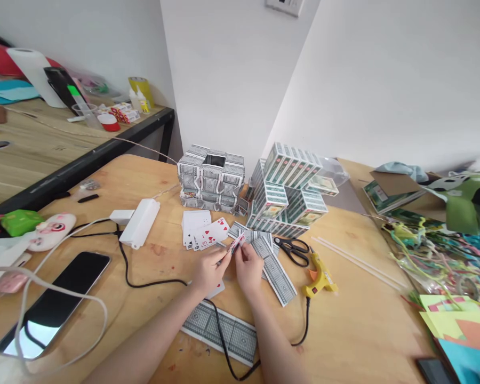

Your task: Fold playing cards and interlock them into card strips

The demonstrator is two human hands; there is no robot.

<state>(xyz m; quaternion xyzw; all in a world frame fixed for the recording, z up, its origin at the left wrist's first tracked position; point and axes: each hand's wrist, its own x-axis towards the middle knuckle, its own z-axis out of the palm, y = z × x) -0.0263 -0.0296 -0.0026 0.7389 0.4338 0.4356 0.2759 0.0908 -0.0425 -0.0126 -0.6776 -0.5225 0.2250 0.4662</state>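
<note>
Both hands meet over the middle of the wooden table, pinching a small playing card [237, 241] seen almost edge-on; it may be folded. My left hand [211, 271] has its fingers closed on the card's left side, my right hand [248, 266] on its right. Loose face-up playing cards [210, 233] fan out just beyond. Strips of joined grey-backed cards [278, 274] lie right of my right hand, and another card strip [224, 330] lies under my forearms. Behind stands a box-like structure of cards [210, 178] with a square opening on top.
Stacked green card boxes [292, 170] stand at the back. Black scissors [294, 250], a yellow glue gun [319, 277] and white sticks [360, 264] lie right. A black cable [130, 277] crosses beneath my arms. Left are a white power strip [141, 223] and a phone [60, 304].
</note>
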